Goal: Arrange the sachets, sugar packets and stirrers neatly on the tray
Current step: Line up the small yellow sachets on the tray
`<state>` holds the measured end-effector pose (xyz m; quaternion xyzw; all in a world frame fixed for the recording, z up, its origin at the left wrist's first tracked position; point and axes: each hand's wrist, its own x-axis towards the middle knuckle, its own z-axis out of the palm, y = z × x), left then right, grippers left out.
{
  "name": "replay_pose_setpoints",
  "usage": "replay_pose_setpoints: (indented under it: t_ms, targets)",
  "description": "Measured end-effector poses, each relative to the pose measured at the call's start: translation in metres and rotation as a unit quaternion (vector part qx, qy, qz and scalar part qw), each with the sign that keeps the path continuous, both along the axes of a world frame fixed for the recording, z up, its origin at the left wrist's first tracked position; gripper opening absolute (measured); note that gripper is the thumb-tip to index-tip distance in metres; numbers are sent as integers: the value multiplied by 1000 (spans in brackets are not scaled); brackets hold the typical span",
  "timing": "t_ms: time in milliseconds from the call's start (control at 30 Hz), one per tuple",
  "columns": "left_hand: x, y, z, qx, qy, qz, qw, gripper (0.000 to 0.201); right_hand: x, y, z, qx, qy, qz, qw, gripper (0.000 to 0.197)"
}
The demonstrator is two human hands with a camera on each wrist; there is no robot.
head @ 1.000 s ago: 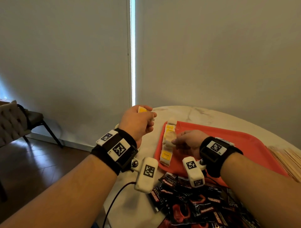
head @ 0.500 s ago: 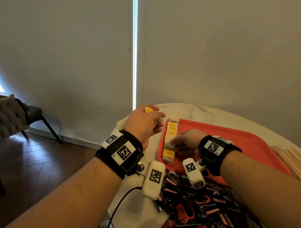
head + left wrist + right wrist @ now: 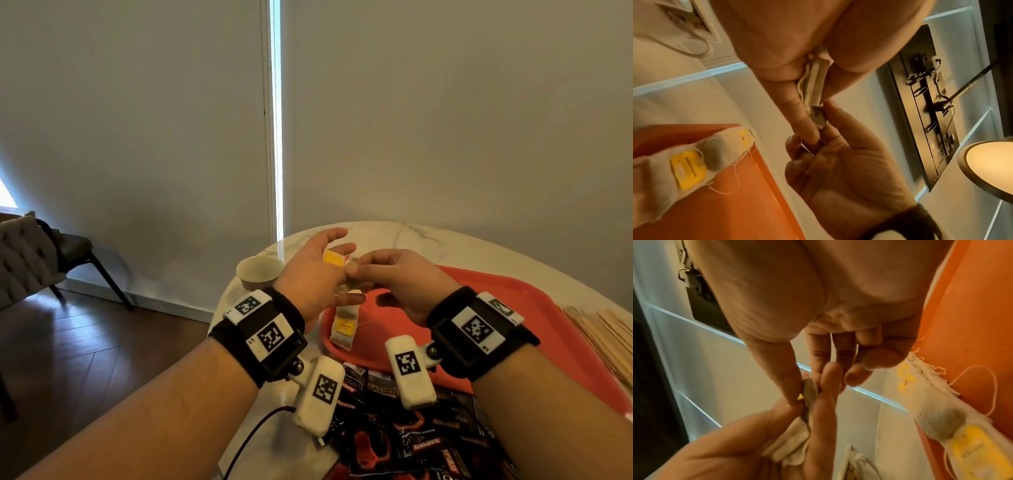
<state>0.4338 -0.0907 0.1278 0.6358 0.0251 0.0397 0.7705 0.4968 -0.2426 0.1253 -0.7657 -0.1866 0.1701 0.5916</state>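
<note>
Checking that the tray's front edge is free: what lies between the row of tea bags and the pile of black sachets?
Only bare red tray and its near rim, in the head view; the black sachets start on the table beyond it.

You hold a small stack of tea bags (image 3: 813, 84) above the tray's left edge, their yellow tags (image 3: 333, 257) showing between your hands. A row of pale tea bags (image 3: 680, 164) with yellow tags and loose white strings lies overlapping along the left edge of the red tray (image 3: 534, 308). Black-and-red sachets (image 3: 411, 442) lie in a loose, jumbled pile on the tabletop, just off the tray's near edge. Wooden stirrers (image 3: 603, 332) lie in a flat bundle on the tabletop, just beside the tray's right edge.
</note>
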Motion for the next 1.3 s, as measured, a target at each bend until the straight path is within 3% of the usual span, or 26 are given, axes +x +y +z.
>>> replay_pose_setpoints:
  t_ms: [233, 333, 467, 567, 700, 767, 933, 1067, 1167, 1300]
  targets:
    - [10, 0, -4, -119, 27, 81, 989, 36, 10, -5, -10, 200, 113, -49, 972, 2]
    - [14, 2, -1, -120, 26, 115, 986, 34, 12, -7, -13, 294, 173, -74, 937, 4]
    - [16, 2, 4, -72, 14, 139, 988, 30, 15, -11, -17, 429, 259, -75, 862, 7]
    - [20, -5, 6, 16, 17, 124, 992, 10, 17, -12, -18, 458, 275, -56, 843, 14]
    - [27, -13, 5, 140, -21, 89, 986, 15, 16, -11, -18, 451, 262, -26, 853, 23]
    - [28, -13, 6, 167, -39, 100, 980, 9, 14, -11, -17, 417, 241, -25, 876, 20]
    - [31, -2, 12, 262, -47, 130, 955, 6, 14, -12, -14, 234, 120, -58, 963, 8]
    - [27, 3, 21, 372, -27, 94, 923, 4, 12, -10, -7, 76, -21, -87, 993, 3]
    - [26, 5, 21, 363, 8, 81, 928, 5, 10, -7, -4, 29, -18, -85, 996, 6]
    - [19, 7, 19, 238, 59, 62, 967, 24, 3, -9, -9, 30, 86, -70, 993, 13]
